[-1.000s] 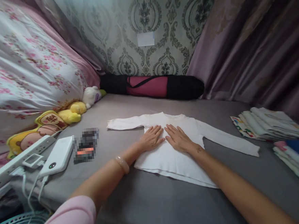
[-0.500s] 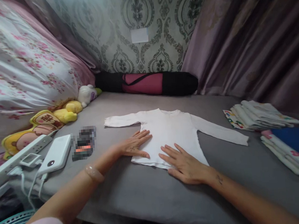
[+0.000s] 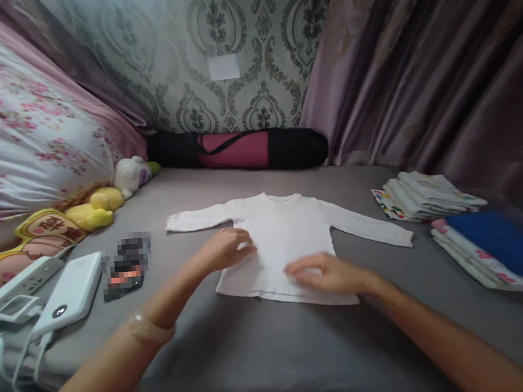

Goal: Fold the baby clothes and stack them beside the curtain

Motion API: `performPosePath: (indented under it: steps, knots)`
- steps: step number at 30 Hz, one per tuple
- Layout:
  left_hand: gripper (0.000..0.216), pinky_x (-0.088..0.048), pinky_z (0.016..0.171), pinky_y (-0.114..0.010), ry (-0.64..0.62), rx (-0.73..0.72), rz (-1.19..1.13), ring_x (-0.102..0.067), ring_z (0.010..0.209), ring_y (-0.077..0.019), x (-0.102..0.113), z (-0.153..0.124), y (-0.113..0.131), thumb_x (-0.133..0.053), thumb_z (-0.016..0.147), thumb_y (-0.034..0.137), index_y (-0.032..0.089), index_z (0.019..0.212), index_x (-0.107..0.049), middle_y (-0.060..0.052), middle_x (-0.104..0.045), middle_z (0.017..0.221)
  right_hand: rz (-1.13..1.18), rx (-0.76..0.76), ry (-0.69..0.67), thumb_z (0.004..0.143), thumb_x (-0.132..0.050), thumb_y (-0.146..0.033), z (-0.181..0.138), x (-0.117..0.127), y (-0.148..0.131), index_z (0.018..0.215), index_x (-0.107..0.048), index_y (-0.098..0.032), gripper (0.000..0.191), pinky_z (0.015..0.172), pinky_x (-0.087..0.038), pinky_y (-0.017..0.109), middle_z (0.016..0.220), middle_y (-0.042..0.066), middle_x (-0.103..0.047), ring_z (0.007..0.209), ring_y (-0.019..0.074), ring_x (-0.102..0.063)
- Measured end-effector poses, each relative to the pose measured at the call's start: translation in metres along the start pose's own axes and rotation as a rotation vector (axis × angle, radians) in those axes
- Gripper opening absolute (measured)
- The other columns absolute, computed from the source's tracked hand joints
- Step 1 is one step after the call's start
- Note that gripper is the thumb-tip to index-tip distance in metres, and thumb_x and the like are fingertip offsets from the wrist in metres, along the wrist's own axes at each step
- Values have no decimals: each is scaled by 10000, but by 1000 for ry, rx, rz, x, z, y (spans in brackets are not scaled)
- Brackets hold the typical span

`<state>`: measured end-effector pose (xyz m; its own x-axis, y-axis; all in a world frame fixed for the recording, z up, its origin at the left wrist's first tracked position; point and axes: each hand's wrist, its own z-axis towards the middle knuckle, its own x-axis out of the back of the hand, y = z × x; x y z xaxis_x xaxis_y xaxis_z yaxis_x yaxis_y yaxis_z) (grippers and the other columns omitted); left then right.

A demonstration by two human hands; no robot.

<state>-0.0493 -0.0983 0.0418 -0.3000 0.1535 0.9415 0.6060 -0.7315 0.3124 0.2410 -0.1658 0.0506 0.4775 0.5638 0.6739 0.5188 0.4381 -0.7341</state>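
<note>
A white long-sleeved shirt (image 3: 286, 236) lies flat on the grey bed sheet (image 3: 272, 344), sleeves spread to both sides. My left hand (image 3: 227, 249) is at the shirt's left side edge below the sleeve, its fingers curled in on the fabric. My right hand (image 3: 327, 273) hovers low over the shirt's hem, fingers pointing left. It is smeared by motion, so its grip does not show. A pale bangle (image 3: 148, 329) is on my left wrist.
Folded clothes (image 3: 427, 195) and a second stack with a blue piece (image 3: 493, 242) lie at the right. A power bank (image 3: 69, 291), a power strip (image 3: 12, 290), a blurred dark object (image 3: 125, 268) and plush toys (image 3: 87, 211) sit at the left. A black-and-pink roll bag (image 3: 238, 151) lies against the wall.
Both hands slid from the shirt's chest down and apart, lying flat half a second ago. Now the left hand has curled at the shirt's side and the right has lifted over the hem.
</note>
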Motion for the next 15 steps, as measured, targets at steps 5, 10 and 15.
performPosePath:
  steps: [5, 10, 15]
  knots:
    - [451, -422, 982, -390, 134, 169, 38, -532, 1170, -264, -45, 78, 21, -492, 912, 385, 96, 1259, -491, -190, -549, 1260, -433, -302, 508, 928, -384, -414, 60, 33, 77, 1336, -505, -109, 524, 1141, -233, 404, 1468, 143, -396, 1391, 255, -288]
    - [644, -208, 1126, -472, 36, 275, 162, -248, 1403, -308, -81, 89, 28, -305, 956, 520, 56, 1400, -337, -228, -311, 1487, -678, -351, 349, 951, -295, -465, 62, 26, 106, 1447, -341, -96, 620, 1160, -148, 446, 1532, 145, -263, 1425, 248, -194]
    - [711, -139, 1145, -470, -21, 117, 195, -170, 1432, -290, -75, 53, 29, -205, 946, 596, 106, 1456, -278, -191, -242, 1530, -701, -194, 289, 951, -282, -502, 27, 4, 93, 1478, -292, -177, 619, 1164, -128, 458, 1548, 108, -231, 1434, 228, -158]
